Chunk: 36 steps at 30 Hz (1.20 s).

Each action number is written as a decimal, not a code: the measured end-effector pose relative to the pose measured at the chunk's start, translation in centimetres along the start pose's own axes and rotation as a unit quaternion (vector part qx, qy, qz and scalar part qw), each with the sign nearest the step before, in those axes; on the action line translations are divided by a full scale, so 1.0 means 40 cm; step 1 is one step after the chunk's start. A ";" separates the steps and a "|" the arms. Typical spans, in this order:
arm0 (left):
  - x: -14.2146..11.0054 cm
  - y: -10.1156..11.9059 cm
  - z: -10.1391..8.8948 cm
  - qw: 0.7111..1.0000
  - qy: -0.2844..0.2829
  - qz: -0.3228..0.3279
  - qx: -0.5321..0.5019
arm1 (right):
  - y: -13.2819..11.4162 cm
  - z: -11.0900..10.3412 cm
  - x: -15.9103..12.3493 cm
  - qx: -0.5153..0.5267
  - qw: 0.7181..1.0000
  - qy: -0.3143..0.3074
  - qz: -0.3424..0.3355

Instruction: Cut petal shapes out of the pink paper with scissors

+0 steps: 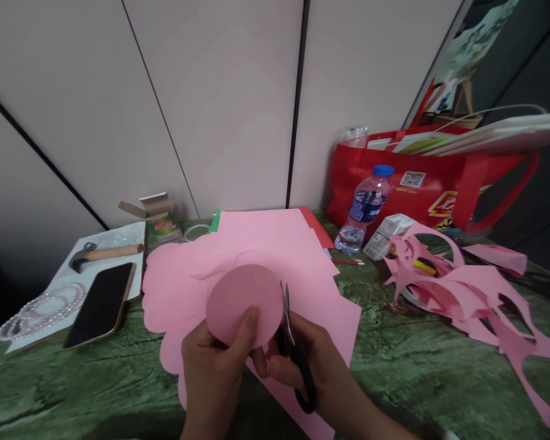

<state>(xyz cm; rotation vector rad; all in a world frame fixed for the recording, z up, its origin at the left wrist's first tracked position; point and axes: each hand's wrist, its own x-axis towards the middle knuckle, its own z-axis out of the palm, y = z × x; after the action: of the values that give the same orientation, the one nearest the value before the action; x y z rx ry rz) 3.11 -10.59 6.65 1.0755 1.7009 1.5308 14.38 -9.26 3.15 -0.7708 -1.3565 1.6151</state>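
A round piece of pink paper [238, 296] is pinched in my left hand [222, 360], with the thumb on its face. My right hand [314, 354] grips a pair of scissors [297, 360] with black handles. Their blades point up beside the disc's right edge and stand slightly apart. Whether they touch the paper I cannot tell. Beneath both hands lie large pink sheets [279, 235], and pink pieces with scalloped edges [165, 293] spread to the left.
Pink paper scraps [476, 293] are heaped at the right, near a water bottle [364, 208], a small white box [389, 235] and a red bag [394, 183]. On the left lie a hammer [114, 252], a phone [103, 305], bead strings [50, 308] and an opened small box [162, 223].
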 end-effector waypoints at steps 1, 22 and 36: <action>0.000 -0.001 -0.001 1.000 -0.004 -0.002 0.004 | -0.002 0.001 0.001 -0.002 1.000 0.001 -0.001; 0.001 -0.006 -0.002 1.000 -0.017 0.002 0.019 | 0.007 -0.001 0.000 0.003 1.000 -0.007 -0.001; 0.000 -0.008 -0.003 0.999 -0.032 -0.014 -0.004 | 0.001 0.006 -0.001 0.034 0.999 -0.015 -0.002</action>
<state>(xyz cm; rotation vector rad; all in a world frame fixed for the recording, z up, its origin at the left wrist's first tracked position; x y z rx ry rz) 2.95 -10.66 6.37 1.0809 1.6588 1.4700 14.17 -9.43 3.14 -0.7056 -1.3160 1.6658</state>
